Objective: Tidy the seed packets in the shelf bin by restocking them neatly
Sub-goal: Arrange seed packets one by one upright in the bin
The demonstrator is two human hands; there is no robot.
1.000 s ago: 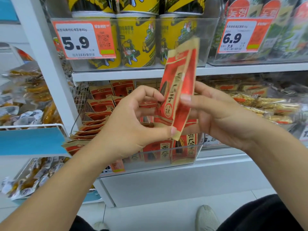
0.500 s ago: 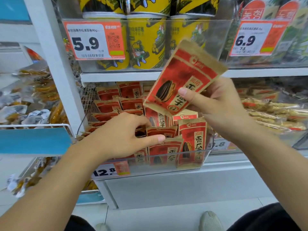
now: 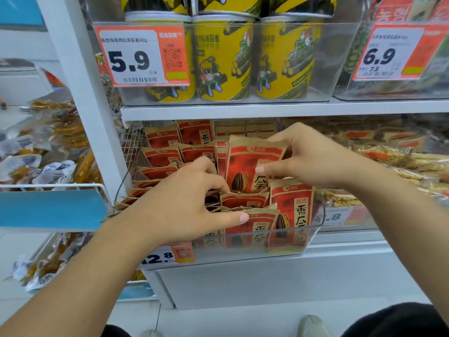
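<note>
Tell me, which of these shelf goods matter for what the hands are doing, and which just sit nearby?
In the job: held seed packet, right hand, left hand, clear bin, stocked seed packets.

Just nearby: yellow tubs, 5.9 price tag, wrapped snacks.

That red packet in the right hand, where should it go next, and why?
Probably straight down into the gap. The right hand holds the packet upright above the bin, while the left hand parts the front packets to open a slot below it.
</note>
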